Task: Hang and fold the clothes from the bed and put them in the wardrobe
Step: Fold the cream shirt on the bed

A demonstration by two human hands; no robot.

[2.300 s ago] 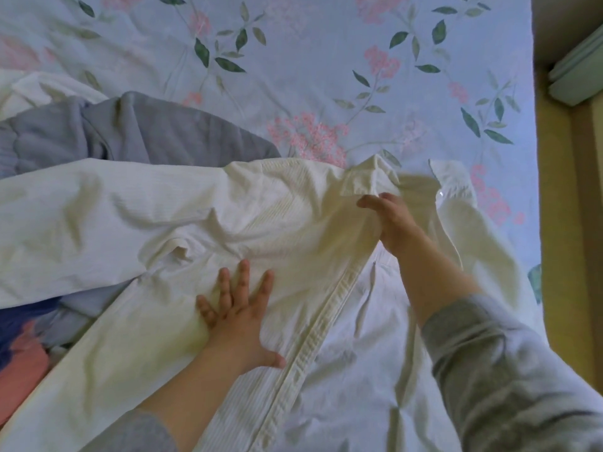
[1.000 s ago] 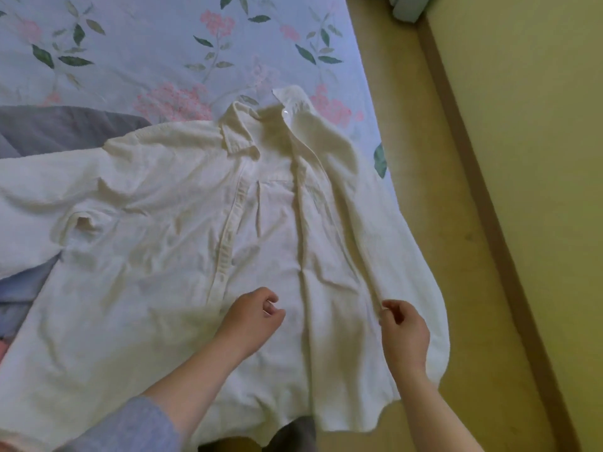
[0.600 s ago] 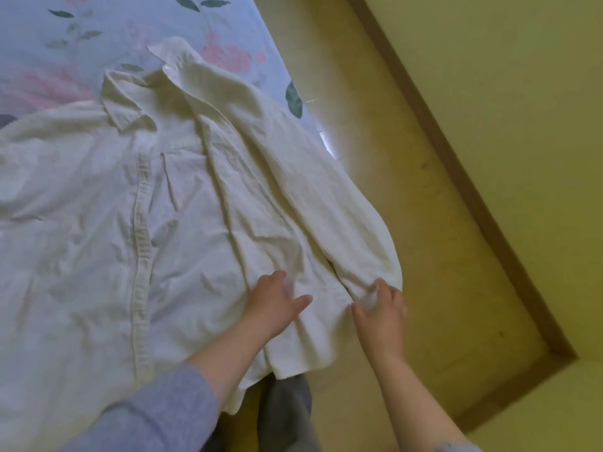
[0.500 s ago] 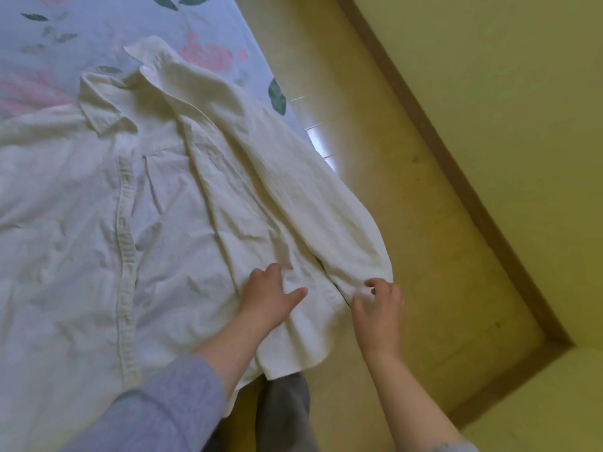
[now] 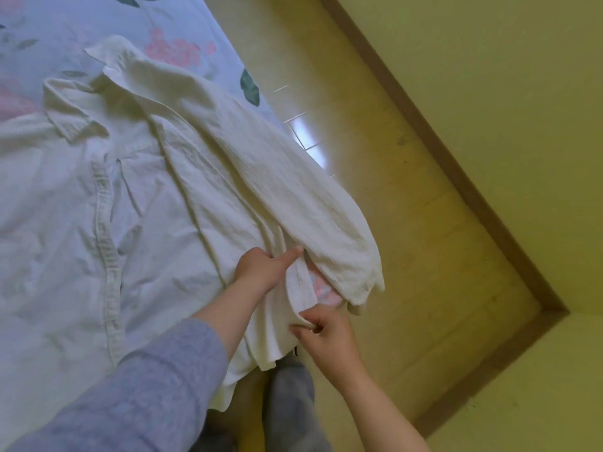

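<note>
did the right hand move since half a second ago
Yes. The right hand left the sleeve cuff of the cream cotton shirt and came nearer the person, now pinching its lower side edge.

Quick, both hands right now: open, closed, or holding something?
Left hand: fingers curled, gripping a fold of the white shirt.
Right hand: pinching the same shirt's side edge.

Shirt on bed, sleeve apparently overhanging floor
</note>
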